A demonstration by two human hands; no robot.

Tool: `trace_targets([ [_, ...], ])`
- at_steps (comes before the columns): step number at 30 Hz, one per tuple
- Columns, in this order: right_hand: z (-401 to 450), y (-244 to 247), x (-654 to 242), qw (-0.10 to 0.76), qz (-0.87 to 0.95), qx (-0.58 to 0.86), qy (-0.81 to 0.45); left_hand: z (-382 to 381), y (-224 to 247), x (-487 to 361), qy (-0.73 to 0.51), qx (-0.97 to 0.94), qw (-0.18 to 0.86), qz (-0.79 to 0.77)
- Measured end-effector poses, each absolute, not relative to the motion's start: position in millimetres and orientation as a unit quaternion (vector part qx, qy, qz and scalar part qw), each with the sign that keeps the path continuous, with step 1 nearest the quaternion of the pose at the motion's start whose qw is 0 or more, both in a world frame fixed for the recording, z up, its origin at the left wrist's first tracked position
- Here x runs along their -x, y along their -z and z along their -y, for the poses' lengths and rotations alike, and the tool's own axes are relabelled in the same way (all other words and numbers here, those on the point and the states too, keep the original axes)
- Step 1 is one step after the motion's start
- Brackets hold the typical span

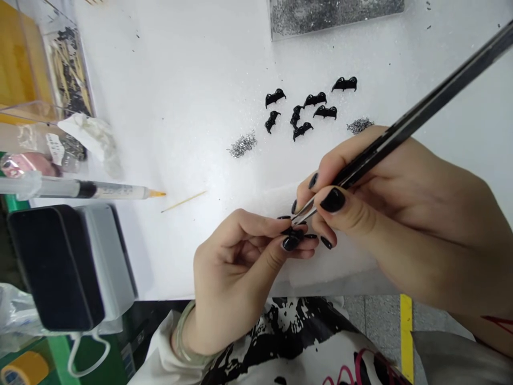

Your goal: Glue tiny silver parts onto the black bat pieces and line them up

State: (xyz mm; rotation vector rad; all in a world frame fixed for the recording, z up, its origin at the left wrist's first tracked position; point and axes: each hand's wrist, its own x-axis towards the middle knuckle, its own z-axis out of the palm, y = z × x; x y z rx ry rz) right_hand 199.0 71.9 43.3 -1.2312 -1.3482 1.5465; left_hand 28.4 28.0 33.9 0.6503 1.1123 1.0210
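Note:
My left hand [248, 254] pinches a small black piece [295, 233] between thumb and fingertips, near the table's front edge. Fingers and dark nails cover most of that piece, so its shape is hard to make out. In my right hand [372, 208] is a pair of dark tweezers [404, 115], held like a pen. The pale tips of the tweezers meet the piece at my left fingertips; whether they grip anything cannot be seen. Beyond the hands lie several small black glossy parts [315, 99] with two rounded bumps each.
Small metal bits lie in a left pile [243, 145] and a right pile [359, 125]. A syringe [116, 191] with an orange tip points at a thin wooden stick [183, 201]. A phone-like black device [56, 267] sits at left, below a clear box [70, 69]. A grey plate [336, 16] lies at the back.

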Motion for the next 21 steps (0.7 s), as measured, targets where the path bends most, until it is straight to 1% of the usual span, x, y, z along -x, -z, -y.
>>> trace_targets([
  [7, -73.6, -40.3, -199.3, 0.362, 0.546, 0.463, -0.597, -26.5, -33.7, -27.8, -0.458, -0.294, 0.679, -0.493],
  [12, -72.1, -42.0, -199.9, 0.381, 0.533, 0.454, -0.603, -27.1, -32.3, -27.4, -0.45, -0.308, 0.674, -0.499],
  [21, -68.0, -43.1, -197.5, 0.377, 0.548, 0.478, -0.574, -27.9, -33.1, -27.0, -0.438, -0.326, 0.657, -0.52],
])
